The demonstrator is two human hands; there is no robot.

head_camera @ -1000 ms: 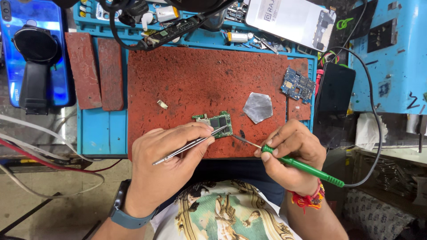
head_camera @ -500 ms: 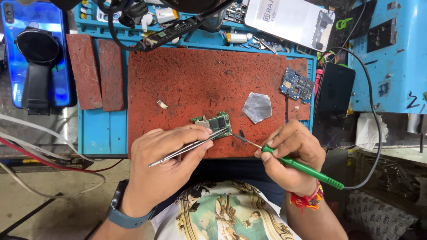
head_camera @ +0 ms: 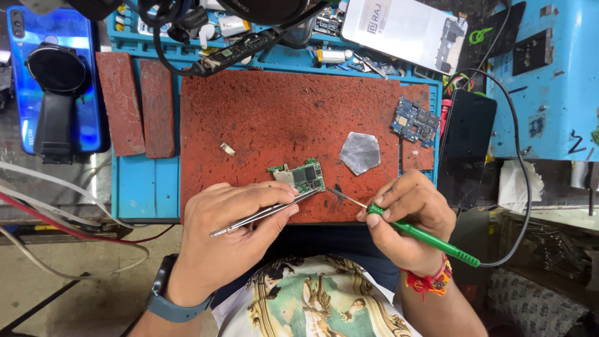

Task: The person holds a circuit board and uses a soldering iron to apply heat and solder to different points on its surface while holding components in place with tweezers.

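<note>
Head view: tweezers (head_camera: 265,213) lower; soldering iron (head_camera: 417,235) unmoved

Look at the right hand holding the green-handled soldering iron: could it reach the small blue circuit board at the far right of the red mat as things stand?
Probably yes. The right hand sits near the blue circuit board; only the flat grey metal piece lies between them, low on the red mat, and the soldering iron cord looks slack.

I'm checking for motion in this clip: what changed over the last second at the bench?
Almost nothing. The left hand keeps its grip on the tweezers, their tips at the small green circuit board; the handle end dipped very slightly. The right hand holds the green-handled soldering iron as before, tip just right of the board. The board, the metal shield and the red mat stayed put.
</note>
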